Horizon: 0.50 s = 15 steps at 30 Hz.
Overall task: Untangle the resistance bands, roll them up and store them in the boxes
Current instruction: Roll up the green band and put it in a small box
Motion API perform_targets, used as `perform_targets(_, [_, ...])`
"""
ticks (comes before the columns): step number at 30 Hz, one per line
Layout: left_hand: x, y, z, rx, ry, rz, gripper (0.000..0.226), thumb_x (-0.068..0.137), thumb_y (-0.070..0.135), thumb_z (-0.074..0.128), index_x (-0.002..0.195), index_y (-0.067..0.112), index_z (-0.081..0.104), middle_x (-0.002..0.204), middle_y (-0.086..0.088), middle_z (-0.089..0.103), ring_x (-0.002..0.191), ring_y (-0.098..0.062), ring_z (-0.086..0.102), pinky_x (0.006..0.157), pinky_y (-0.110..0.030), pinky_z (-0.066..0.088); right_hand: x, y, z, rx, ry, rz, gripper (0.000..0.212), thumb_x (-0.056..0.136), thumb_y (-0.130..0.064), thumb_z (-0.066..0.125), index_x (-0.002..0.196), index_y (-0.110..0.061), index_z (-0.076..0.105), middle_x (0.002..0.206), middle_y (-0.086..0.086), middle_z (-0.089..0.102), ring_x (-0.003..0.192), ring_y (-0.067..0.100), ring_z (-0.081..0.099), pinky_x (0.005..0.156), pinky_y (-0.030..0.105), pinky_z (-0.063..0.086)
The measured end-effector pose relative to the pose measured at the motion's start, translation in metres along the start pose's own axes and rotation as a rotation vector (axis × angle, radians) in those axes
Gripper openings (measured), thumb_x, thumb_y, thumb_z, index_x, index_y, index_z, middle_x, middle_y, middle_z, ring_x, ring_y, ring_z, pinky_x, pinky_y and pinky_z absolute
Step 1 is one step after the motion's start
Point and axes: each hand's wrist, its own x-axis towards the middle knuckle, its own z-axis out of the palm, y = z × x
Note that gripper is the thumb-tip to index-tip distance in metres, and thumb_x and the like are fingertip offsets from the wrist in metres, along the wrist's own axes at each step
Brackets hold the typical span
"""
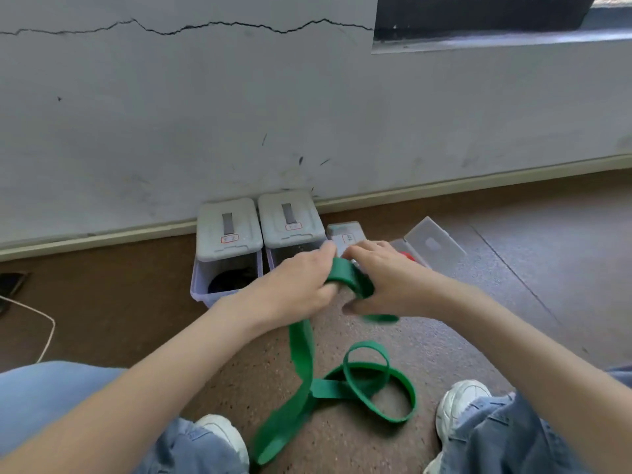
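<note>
The person is crouched on the brown speckled floor (427,206), facing a cracked grey wall (239,114), with both arms stretched forward. The left hand (294,285) and the right hand (383,282) meet over a green resistance band (304,354). A short loop of the band wraps between the two hands; the left fingers (333,290) are curled round it, and the right hand pinches it from the other side, thumb low and fingers over the top. The rest of the band hangs down from the hands and lies on the floor between the two white sneakers (461,401), twisted into several loops, with one blurred end near the left shoe.

Just beyond the hands a row of small plastic boxes stands against the skirting. The leftmost box (225,241) has its grey lid on and something dark and coiled shows through its clear front. The box beside it (290,220) is also lidded. A third box (345,232) is partly hidden by the hands. Further right a clear lid (434,241) is tipped up, with something red (407,256) beside it. At the far left a white cable (46,331) lies on the floor.
</note>
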Motion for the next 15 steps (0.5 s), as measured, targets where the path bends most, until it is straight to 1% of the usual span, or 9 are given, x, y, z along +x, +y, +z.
perform_targets(1, [0.000, 0.000, 0.001, -0.059, -0.009, 0.010, 0.026, 0.092, 0.023, 0.050, 0.078, 0.030, 0.030, 0.075, 0.011, 0.048, 0.067, -0.009, 0.050, 0.054, -0.024, 0.031, -0.001, -0.002, 0.001, 0.051, 0.069, -0.024, 0.022, 0.081, -0.029, 0.067, 0.094, -0.022, 0.050, 0.099, -0.002, 0.052, 0.099, 0.019, 0.051, 0.076, 0.022, 0.040])
perform_targets(3, [0.000, -0.006, 0.010, -0.233, 0.001, -0.035, 0.011, 0.091, 0.022, 0.053, 0.088, 0.025, 0.042, 0.081, 0.000, 0.058, 0.075, -0.014, 0.057, 0.063, -0.027, 0.043, -0.004, -0.005, -0.006, 0.196, 0.208, -0.044, 0.023, 0.082, -0.019, 0.064, 0.070, -0.024, 0.045, 0.072, -0.008, 0.050, 0.069, 0.011, 0.051, 0.055, 0.014, 0.035])
perform_targets(5, [-0.003, -0.012, 0.026, -0.350, -0.067, -0.085, 0.009, 0.089, 0.016, 0.054, 0.097, 0.015, 0.051, 0.091, -0.007, 0.062, 0.083, -0.017, 0.059, 0.079, -0.037, 0.049, -0.007, -0.008, -0.015, 0.431, 0.353, -0.103, 0.015, 0.078, -0.010, 0.063, 0.071, -0.017, 0.052, 0.065, -0.004, 0.051, 0.058, 0.010, 0.047, 0.051, 0.014, 0.036])
perform_targets(6, [-0.007, -0.015, 0.035, -0.368, -0.135, -0.088, 0.008, 0.087, 0.011, 0.054, 0.094, 0.013, 0.053, 0.090, -0.006, 0.062, 0.083, -0.015, 0.058, 0.082, -0.038, 0.050, -0.010, -0.009, -0.020, 0.556, 0.412, -0.144, 0.010, 0.077, -0.005, 0.062, 0.074, -0.012, 0.055, 0.064, 0.001, 0.053, 0.056, 0.013, 0.048, 0.052, 0.018, 0.038])
perform_targets(8, [-0.014, -0.020, 0.047, -0.426, -0.220, -0.082, 0.012, 0.084, 0.003, 0.053, 0.089, 0.014, 0.054, 0.088, -0.002, 0.060, 0.081, -0.013, 0.056, 0.081, -0.034, 0.049, -0.016, -0.009, -0.028, 0.788, 0.483, -0.197, 0.008, 0.076, 0.001, 0.059, 0.079, -0.006, 0.058, 0.065, 0.010, 0.057, 0.055, 0.013, 0.054, 0.051, 0.021, 0.043])
perform_targets(10, [-0.012, -0.025, 0.042, -0.411, -0.182, -0.094, 0.012, 0.087, 0.004, 0.053, 0.085, 0.017, 0.055, 0.087, -0.004, 0.063, 0.082, -0.016, 0.059, 0.079, -0.033, 0.050, -0.018, -0.005, -0.030, 0.959, 0.542, -0.175, 0.010, 0.079, 0.007, 0.054, 0.079, -0.002, 0.057, 0.061, 0.008, 0.055, 0.053, 0.010, 0.055, 0.051, 0.018, 0.043])
perform_targets(11, [-0.007, -0.026, 0.031, -0.384, -0.122, -0.112, 0.011, 0.090, 0.009, 0.053, 0.084, 0.018, 0.057, 0.088, -0.006, 0.065, 0.082, -0.019, 0.061, 0.080, -0.035, 0.050, -0.018, -0.001, -0.033, 1.023, 0.574, -0.142, 0.011, 0.081, 0.008, 0.053, 0.078, -0.002, 0.057, 0.058, 0.005, 0.055, 0.052, 0.010, 0.054, 0.052, 0.018, 0.043])
perform_targets(13, [0.004, -0.028, -0.006, -0.388, 0.134, -0.164, 0.014, 0.092, 0.016, 0.054, 0.081, 0.021, 0.060, 0.084, -0.004, 0.067, 0.078, -0.015, 0.062, 0.080, -0.036, 0.051, -0.019, 0.009, -0.039, 1.051, 0.605, -0.084, 0.019, 0.086, 0.002, 0.055, 0.074, -0.012, 0.059, 0.053, -0.003, 0.054, 0.050, 0.010, 0.053, 0.054, 0.020, 0.044])
perform_targets(15, [0.007, -0.024, -0.057, -0.479, 0.509, -0.056, 0.015, 0.086, 0.014, 0.061, 0.078, 0.027, 0.058, 0.073, 0.014, 0.066, 0.068, -0.002, 0.057, 0.069, -0.021, 0.049, -0.021, 0.019, -0.045, 0.981, 0.569, -0.089, 0.028, 0.087, -0.008, 0.059, 0.066, -0.027, 0.061, 0.050, -0.007, 0.054, 0.050, 0.010, 0.054, 0.055, 0.021, 0.045])
